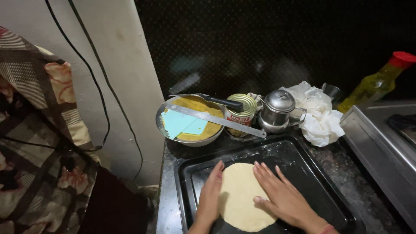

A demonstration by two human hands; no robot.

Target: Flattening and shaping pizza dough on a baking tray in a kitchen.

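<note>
A pale round of flattened dough [241, 197] lies in the black baking tray [323, 186], toward its near-left part, w/ flour smears on the tray's far end. The person's left hand [211, 197] rests edge-on against the dough's left rim, fingers straight and together; the right hand [284, 195] lies flat, fingers spread, on the dough's right side. Neither hand is clamped on anything, both are open and pressing or steadying. Judged from this, the step in hand is patting and shaping the round in the tray; the next move calls for even pressure w/ both palms, so the sheet keeps its thickness and doesn't tear or stick at the rim. The tray sits on a dark counter [346, 171] near its front edge. Behind the tray's far-left corner stands a steel bowl [190, 141] of yellow batter or dough w/ a light-blue scraper [182, 123] in it and a long knife [216, 117] laid across. Next to it a tin can [240, 113], then a small lidded steel pot [277, 112], crumpled white paper [318, 115], and an oil bottle w/ red cap [377, 82] by the far-right corner.
</note>
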